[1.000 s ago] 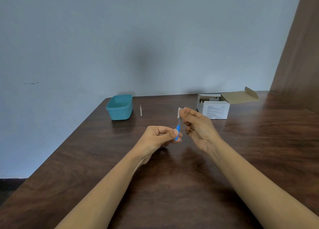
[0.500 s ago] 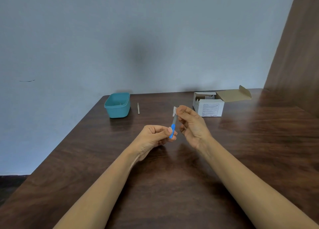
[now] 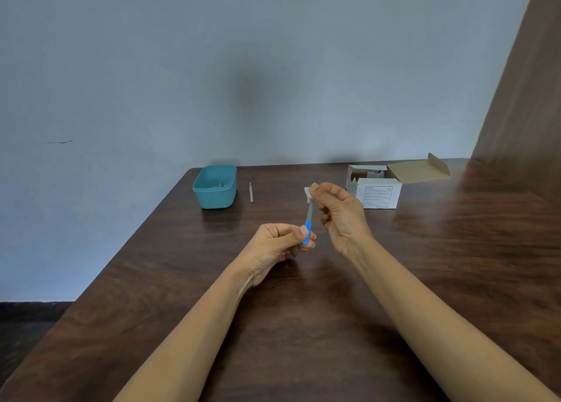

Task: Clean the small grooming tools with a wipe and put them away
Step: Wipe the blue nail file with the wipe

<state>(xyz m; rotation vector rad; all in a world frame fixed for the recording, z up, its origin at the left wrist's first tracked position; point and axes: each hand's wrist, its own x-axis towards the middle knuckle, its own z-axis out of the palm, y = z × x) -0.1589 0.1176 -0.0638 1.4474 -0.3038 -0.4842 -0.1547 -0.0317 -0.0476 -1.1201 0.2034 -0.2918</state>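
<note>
Above the middle of the table my left hand point(image 3: 280, 244) pinches the blue handle of a slim grooming tool point(image 3: 308, 223), which points up and away from me. My right hand point(image 3: 340, 216) pinches a small white wipe point(image 3: 307, 193) round the tool's grey upper end. A second thin pale tool point(image 3: 251, 192) lies flat on the table just right of a teal plastic tub point(image 3: 215, 186). Something small and metallic lies inside the tub.
An open white cardboard box point(image 3: 378, 193), flap folded back to the right, stands at the table's far right. The dark wooden table point(image 3: 303, 325) ends at a grey wall behind and drops off on the left. A brown wooden panel rises at the right.
The wipe in my right hand has slid up the tool's shaft towards its tip. My left hand has kept its hold on the blue handle. The view has shifted slightly.
</note>
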